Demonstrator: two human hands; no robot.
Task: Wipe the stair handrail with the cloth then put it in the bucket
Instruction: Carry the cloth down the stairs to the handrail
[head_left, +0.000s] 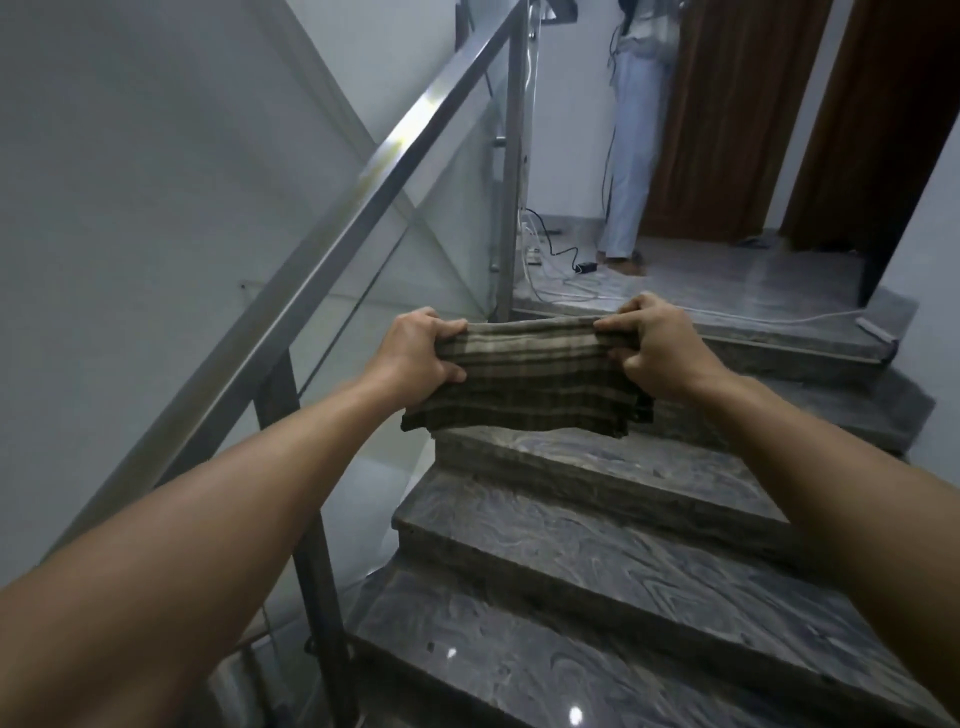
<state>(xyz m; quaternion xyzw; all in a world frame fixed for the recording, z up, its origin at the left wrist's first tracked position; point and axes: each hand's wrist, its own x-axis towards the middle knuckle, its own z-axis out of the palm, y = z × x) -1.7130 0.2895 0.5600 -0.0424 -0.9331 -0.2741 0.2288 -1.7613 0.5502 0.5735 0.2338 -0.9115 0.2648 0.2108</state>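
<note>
Fingers (441, 332) of the left hand (415, 353) are curled tight over one end of the brown-and-tan checked cloth (524, 384), thumb underneath, while the right hand (654, 348) pinches the other end in the same closed way, so the fabric is stretched flat between them and its lower edge hangs loose. Furthest left runs the brushed-steel square handrail (332, 239), sloping up from the lower left to the steel post (511, 208) at the landing, with a clear glass panel (415, 270) below it; the cloth is held in the air to the right of the rail, near it but not touching. Below the hands rise the dark grey marbled stone steps (597, 561), and on the landing above lie white and black cables (561, 260), beside a standing person in pale trousers (628, 156). Judging by this, the wiping stroke is not yet begun: the cloth is being readied. Next it wants carrying leftward and wrapping over the rail. No bucket shows in view.
</note>
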